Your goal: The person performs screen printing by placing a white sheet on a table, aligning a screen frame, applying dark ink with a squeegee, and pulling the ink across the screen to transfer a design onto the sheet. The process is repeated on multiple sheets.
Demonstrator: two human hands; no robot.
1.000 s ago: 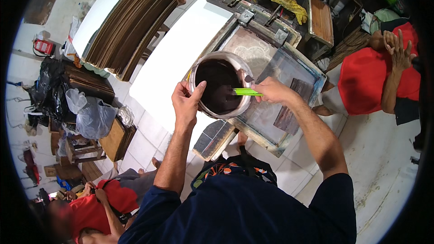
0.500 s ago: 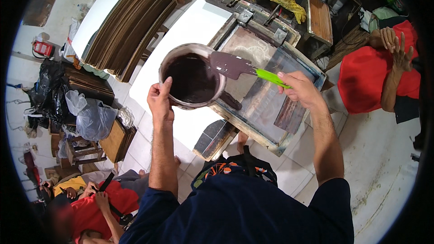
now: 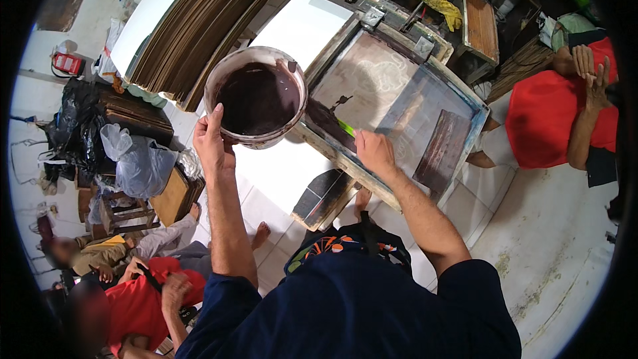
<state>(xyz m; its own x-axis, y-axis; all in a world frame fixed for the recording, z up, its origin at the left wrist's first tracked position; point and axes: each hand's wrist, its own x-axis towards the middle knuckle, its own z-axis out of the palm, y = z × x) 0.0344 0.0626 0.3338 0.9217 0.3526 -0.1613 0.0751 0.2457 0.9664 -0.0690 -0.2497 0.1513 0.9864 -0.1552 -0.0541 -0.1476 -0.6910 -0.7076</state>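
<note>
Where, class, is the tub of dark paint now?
Left of centre in the head view, the tub is in the left hand, left of the framed screen.

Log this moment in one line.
left hand: gripping round whitish bucket of dark paste | right hand: holding green-handled spatula at wooden-framed screen

The left hand (image 3: pixel 211 145) is gripping a tub (image 3: pixel 230 68) of dark paste (image 3: pixel 259 100). The right hand (image 3: pixel 375 151) is holding a green-handled spatula (image 3: pixel 346 127) over a framed screen (image 3: pixel 415 110).
</note>
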